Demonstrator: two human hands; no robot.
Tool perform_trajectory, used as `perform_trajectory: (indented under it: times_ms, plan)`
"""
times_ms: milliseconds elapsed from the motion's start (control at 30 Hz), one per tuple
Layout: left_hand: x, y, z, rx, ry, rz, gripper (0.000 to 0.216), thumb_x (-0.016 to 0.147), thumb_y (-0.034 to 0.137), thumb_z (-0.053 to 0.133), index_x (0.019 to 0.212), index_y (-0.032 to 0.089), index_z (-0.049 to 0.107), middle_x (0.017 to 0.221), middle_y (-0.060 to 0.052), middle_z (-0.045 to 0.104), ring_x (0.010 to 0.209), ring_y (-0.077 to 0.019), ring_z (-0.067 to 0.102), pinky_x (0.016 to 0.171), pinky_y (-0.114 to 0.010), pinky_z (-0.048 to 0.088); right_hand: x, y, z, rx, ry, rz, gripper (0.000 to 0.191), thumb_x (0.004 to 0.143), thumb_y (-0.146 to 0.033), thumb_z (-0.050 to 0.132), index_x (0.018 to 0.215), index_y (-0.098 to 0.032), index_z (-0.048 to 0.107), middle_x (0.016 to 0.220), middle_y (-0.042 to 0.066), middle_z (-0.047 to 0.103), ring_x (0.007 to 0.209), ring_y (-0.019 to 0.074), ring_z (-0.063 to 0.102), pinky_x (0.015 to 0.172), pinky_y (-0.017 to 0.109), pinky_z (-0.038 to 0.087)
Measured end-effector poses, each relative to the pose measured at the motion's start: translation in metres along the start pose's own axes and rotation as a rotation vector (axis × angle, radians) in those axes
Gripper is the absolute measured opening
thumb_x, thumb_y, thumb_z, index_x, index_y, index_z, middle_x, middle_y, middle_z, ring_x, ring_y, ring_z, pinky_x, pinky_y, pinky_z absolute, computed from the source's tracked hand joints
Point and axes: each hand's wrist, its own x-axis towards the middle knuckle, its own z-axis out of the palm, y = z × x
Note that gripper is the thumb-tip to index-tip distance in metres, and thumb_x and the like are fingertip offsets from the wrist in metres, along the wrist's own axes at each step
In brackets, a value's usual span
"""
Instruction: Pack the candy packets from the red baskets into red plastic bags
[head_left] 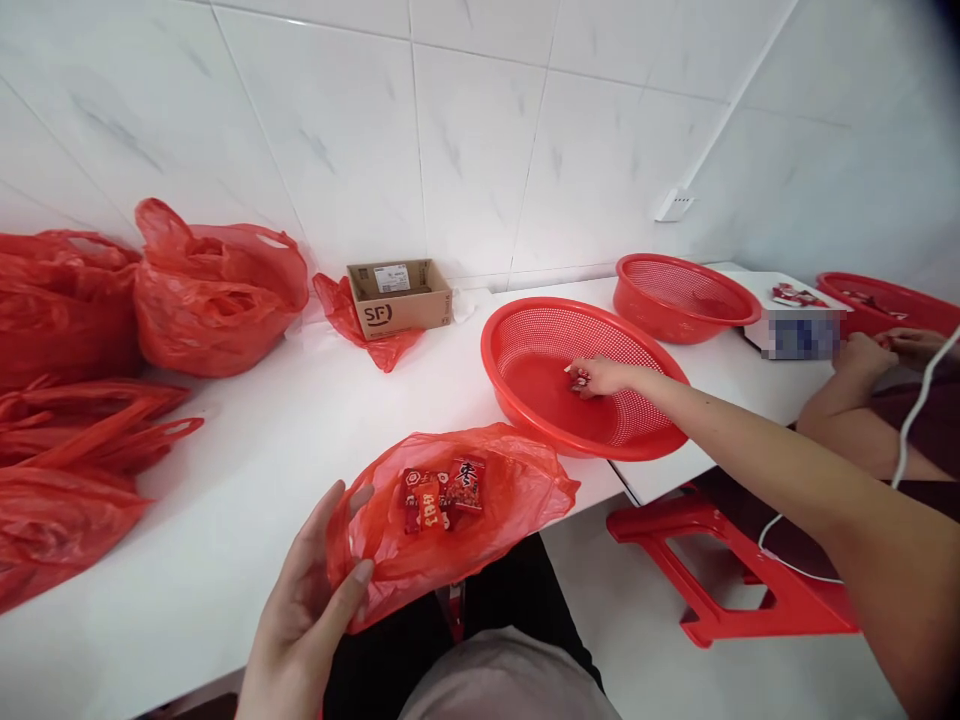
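Observation:
My left hand grips the edge of a thin red plastic bag lying on the white table. Two or three small red packets show through the bag. My right arm stretches out to the right. At its end my right hand is inside a large red mesh basket, fingers pinched on a small red packet.
Several tied red bags are piled at the left. A cardboard box stands at the wall. A second red basket and a third sit further right, beside another person's hands. A red stool stands on the floor.

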Motion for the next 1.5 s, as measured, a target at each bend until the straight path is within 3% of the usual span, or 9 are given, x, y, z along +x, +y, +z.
perform_trajectory:
  times_ms: [167,333,500,600,700,833,1067,1300,1500]
  plan:
    - [0.001,-0.001,0.001,-0.005,0.003,-0.003,0.066,0.081,0.041,0.069,0.141,0.041,0.043,0.150,-0.002,0.045,0.075,-0.0126,0.056,0.055,-0.019,0.048,-0.012,-0.019,-0.013,0.179,-0.001,-0.108,0.033,0.072,-0.024,0.068,0.102,-0.018,0.058,0.107,0.011,0.064,0.082,0.0170,0.063,0.069,0.029,0.054]
    - [0.004,-0.002,0.004,-0.046,0.034,-0.008,0.066,0.082,0.036,0.069,0.142,0.037,0.043,0.149,-0.003,0.047,0.125,-0.0253,0.051,0.075,-0.020,0.054,-0.077,-0.095,-0.004,0.552,-0.051,-0.484,0.037,0.074,-0.028,0.072,0.106,-0.024,0.054,0.106,0.004,0.060,0.090,0.0158,0.061,0.078,0.032,0.053]
    - [0.003,0.000,0.011,-0.116,0.047,0.012,0.069,0.082,0.033,0.069,0.144,0.038,0.040,0.149,-0.004,0.047,0.125,-0.0258,0.053,0.082,-0.025,0.055,-0.127,-0.161,0.084,0.440,-0.071,-0.705,0.030,0.076,-0.022,0.071,0.103,-0.028,0.059,0.111,0.003,0.051,0.087,0.0146,0.058,0.085,0.035,0.050]
    - [0.000,0.000,0.008,-0.106,0.063,0.004,0.070,0.080,0.033,0.071,0.143,0.041,0.041,0.149,-0.004,0.047,0.112,-0.0220,0.059,0.078,-0.023,0.055,-0.119,-0.172,0.143,0.463,-0.041,-0.677,0.033,0.075,-0.017,0.070,0.104,-0.029,0.057,0.112,0.003,0.046,0.088,0.0153,0.057,0.086,0.035,0.051]
    - [-0.003,-0.001,0.001,-0.089,0.065,0.007,0.069,0.081,0.033,0.070,0.143,0.042,0.041,0.146,-0.003,0.050,0.089,-0.0148,0.062,0.066,-0.020,0.053,-0.103,-0.173,0.173,0.552,0.010,-0.638,0.034,0.075,-0.018,0.071,0.105,-0.027,0.058,0.110,0.003,0.044,0.094,0.0164,0.057,0.092,0.037,0.049]
    - [-0.003,-0.004,-0.004,-0.123,0.064,0.017,0.068,0.082,0.030,0.069,0.142,0.042,0.040,0.145,-0.003,0.050,0.064,-0.0065,0.051,0.053,-0.017,0.045,-0.094,-0.170,0.171,0.617,0.014,-0.651,0.028,0.084,-0.018,0.063,0.110,-0.027,0.058,0.111,0.004,0.045,0.086,0.0136,0.059,0.088,0.035,0.051]
    - [-0.001,-0.006,-0.004,-0.152,0.037,0.038,0.070,0.083,0.028,0.069,0.144,0.041,0.038,0.148,-0.005,0.046,0.069,-0.0084,0.054,0.053,-0.017,0.043,-0.095,-0.160,0.154,0.557,0.143,-0.672,0.024,0.090,-0.017,0.051,0.110,-0.027,0.058,0.111,0.005,0.054,0.101,0.0178,0.056,0.093,0.036,0.047]
    - [0.000,-0.006,-0.005,-0.154,0.058,0.039,0.070,0.081,0.028,0.070,0.143,0.041,0.041,0.146,-0.004,0.050,0.063,-0.0052,0.051,0.051,-0.016,0.043,-0.105,-0.158,0.154,0.923,-0.119,-0.560,0.025,0.086,-0.025,0.061,0.107,-0.028,0.048,0.120,0.002,0.053,0.078,0.0106,0.064,0.072,0.028,0.056]
    - [0.001,-0.007,-0.004,-0.148,0.054,0.033,0.070,0.081,0.027,0.070,0.143,0.042,0.040,0.146,-0.004,0.049,0.061,-0.0048,0.049,0.051,-0.016,0.043,-0.108,-0.155,0.156,0.813,-0.066,-0.560,0.042,0.083,-0.018,0.063,0.121,-0.031,0.048,0.122,0.002,0.058,0.082,0.0119,0.066,0.074,0.029,0.056]
